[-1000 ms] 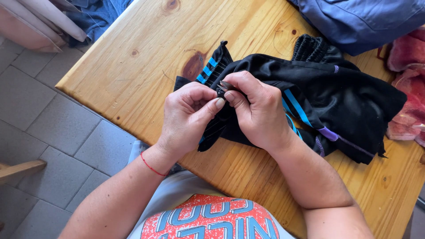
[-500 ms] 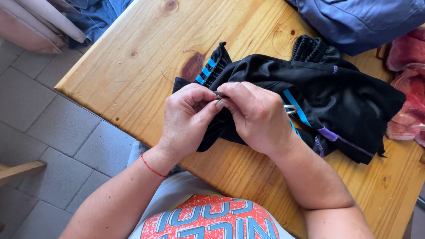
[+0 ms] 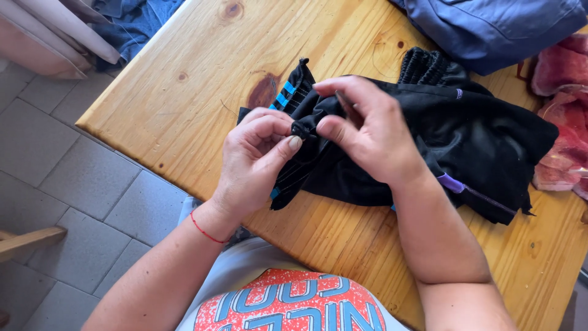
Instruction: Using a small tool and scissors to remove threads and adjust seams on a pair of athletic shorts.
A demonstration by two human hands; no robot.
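While the left hand (image 3: 254, 159) pinches a fold of the black garment (image 3: 484, 144), the right hand (image 3: 367, 132) at 3 o'clock grips it too, both on the wooden table (image 3: 184, 92).

Home: clothes-strewn wooden table (image 3: 184, 92), tiled floor (image 3: 55, 171)

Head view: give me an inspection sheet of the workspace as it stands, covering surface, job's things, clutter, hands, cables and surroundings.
Surface: pale knotty wooden table, dark knot near the garment.
Job's things: crumpled black fabric garment with blue stripes lying on the table; a purple strip shows at its lower edge.
Clutter: blue cloth at the far edge; pink-red fabric at the right.
Hands: left hand pinches a small black fold of the garment; right hand grips the garment beside it, with a thin dark object between its fingers.
Cables: nothing seen.
Surroundings: grey tiled floor; denim cloth beyond the table corner.
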